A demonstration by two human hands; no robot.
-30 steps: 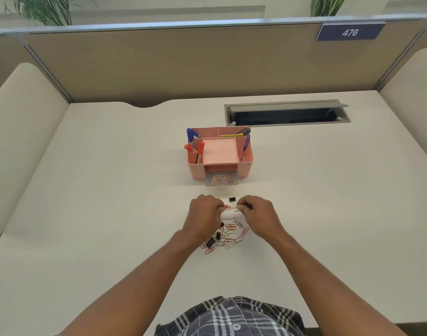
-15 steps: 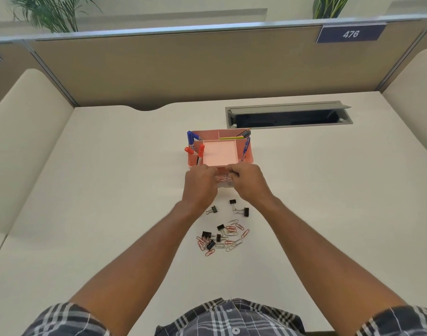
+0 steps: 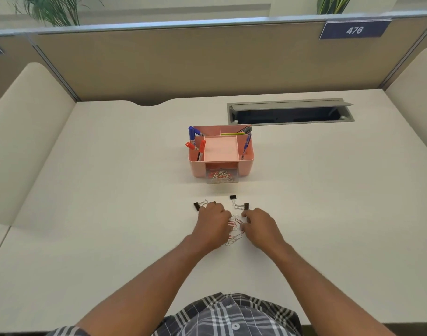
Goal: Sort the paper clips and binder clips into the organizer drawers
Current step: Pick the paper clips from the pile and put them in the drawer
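Left hand (image 3: 213,224): fingers curled over paper clips (image 3: 234,229); hold unclear
Right hand (image 3: 262,226): likewise; grasp unclear
Drawer (image 3: 221,177): open

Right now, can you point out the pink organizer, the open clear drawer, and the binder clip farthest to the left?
pink organizer (image 3: 244,166), head view, on its front wall right of the drawer.
clear drawer (image 3: 221,177), head view, among the paper clips inside.
leftmost binder clip (image 3: 196,206), head view, on its black body.
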